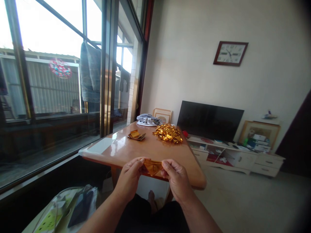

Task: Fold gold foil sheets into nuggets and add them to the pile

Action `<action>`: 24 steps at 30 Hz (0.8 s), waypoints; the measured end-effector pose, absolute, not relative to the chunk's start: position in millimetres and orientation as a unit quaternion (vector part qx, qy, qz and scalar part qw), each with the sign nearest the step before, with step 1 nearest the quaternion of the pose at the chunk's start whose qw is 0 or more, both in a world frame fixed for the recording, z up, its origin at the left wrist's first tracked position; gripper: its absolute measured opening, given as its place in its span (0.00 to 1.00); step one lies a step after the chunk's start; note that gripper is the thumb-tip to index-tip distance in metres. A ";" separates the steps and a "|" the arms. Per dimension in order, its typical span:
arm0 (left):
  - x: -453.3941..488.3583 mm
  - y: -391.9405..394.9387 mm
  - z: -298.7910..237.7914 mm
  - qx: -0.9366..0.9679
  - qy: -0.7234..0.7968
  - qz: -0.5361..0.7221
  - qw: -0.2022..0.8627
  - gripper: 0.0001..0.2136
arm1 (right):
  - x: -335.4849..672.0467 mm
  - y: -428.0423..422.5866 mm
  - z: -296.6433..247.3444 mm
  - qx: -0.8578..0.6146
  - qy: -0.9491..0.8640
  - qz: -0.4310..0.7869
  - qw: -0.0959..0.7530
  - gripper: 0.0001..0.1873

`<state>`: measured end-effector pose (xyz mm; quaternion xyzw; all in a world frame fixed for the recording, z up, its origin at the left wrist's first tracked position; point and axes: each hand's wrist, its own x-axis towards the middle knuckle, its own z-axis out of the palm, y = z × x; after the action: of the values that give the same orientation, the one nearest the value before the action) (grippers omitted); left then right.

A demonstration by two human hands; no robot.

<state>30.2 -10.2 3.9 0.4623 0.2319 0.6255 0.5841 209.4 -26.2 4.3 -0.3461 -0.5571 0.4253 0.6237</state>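
A folded piece of gold foil paper (pixel 152 167) is pinched between my left hand (pixel 128 176) and my right hand (pixel 177 179), held above the near edge of a glossy orange-brown wooden table (pixel 155 152). The fingers of both hands hide parts of its ends. Farther along the tabletop lies a loose heap of crumpled or folded gold foil pieces (pixel 168 133). To its left sits a small flat stack of gold paper sheets (pixel 136 135). Neither hand touches the heap or the stack.
Tall glass sliding windows (pixel 107 68) run along the table's left side. A folded grey-and-white cloth (pixel 148 120) and a picture frame (pixel 162 115) stand at the far end. A black television (pixel 209 120) sits on a white cabinet (pixel 236 158). A dark phone (pixel 81 208) rests on a patterned bag at lower left.
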 end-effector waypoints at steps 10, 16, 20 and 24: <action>34.2 -6.2 2.7 0.409 0.248 0.625 0.617 0.24 | 208.0 -20.4 2.1 -0.355 -0.520 0.425 0.650 0.17; 38.9 -9.3 3.4 0.437 0.255 0.619 0.601 0.24 | 208.0 -20.5 1.9 -0.366 -0.503 0.421 0.660 0.18; 42.3 -11.5 4.3 0.470 0.259 0.615 0.578 0.13 | 207.0 -23.1 2.4 -0.368 -0.518 0.420 0.648 0.19; 40.6 -11.5 5.9 0.456 0.238 0.614 0.599 0.11 | 206.9 -22.4 0.6 -0.362 -0.508 0.446 0.642 0.19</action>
<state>40.6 -11.5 5.9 0.4565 0.2376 0.6139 0.5986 206.9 -22.4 0.6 -0.3618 -0.5076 0.4460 0.6422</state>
